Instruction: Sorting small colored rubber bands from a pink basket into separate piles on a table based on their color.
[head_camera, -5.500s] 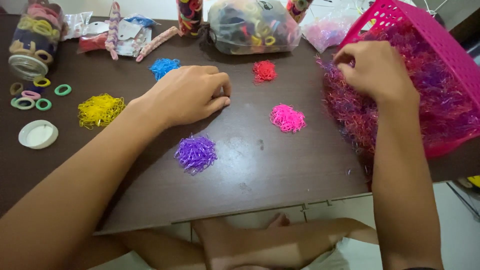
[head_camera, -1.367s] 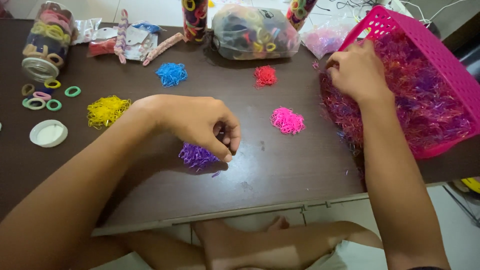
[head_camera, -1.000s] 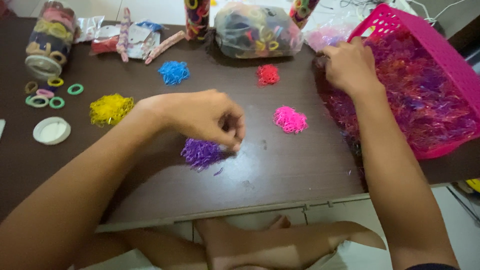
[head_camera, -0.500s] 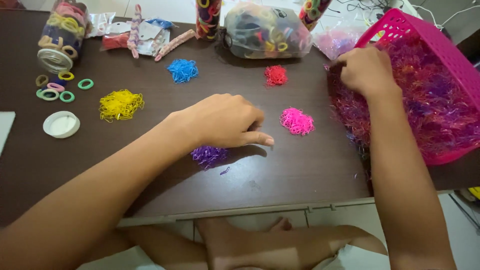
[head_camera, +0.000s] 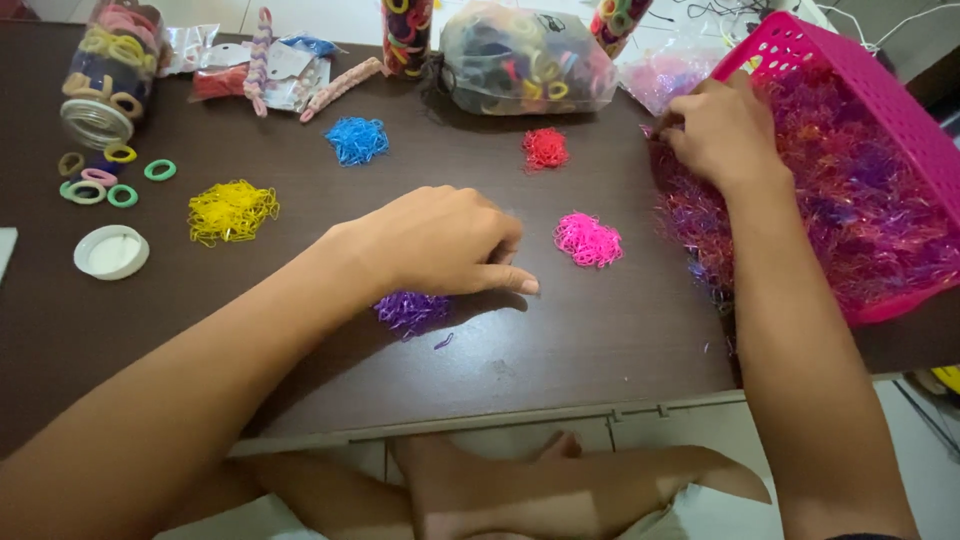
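My left hand (head_camera: 435, 240) hovers low over the dark brown table (head_camera: 600, 340), loosely curled with the thumb stretched right, partly covering a purple pile of tiny elastic bands (head_camera: 408, 312). Nothing shows in it. My right hand (head_camera: 722, 128) digs into a mass of mixed pink and purple bands (head_camera: 840, 200) spilling from a tipped pink basket (head_camera: 900, 90), fingers pinched at the heap's far left edge. Sorted piles lie between: pink (head_camera: 588, 240), red (head_camera: 545, 148), blue (head_camera: 357, 140), yellow (head_camera: 232, 211).
At the back stand a clear bag of hair ties (head_camera: 515, 55), a tipped jar of ties (head_camera: 100, 70), packets of hair accessories (head_camera: 270, 70) and a tube (head_camera: 405, 35). Loose rings (head_camera: 110, 180) and a white lid (head_camera: 110, 252) lie left. One stray purple band (head_camera: 443, 341) lies near the front edge.
My left hand rose from pinching at the purple pile and shifted right, its fingers now stretched out flat. A stray purple band lies beside the pile. My right hand kept picking in the basket heap.
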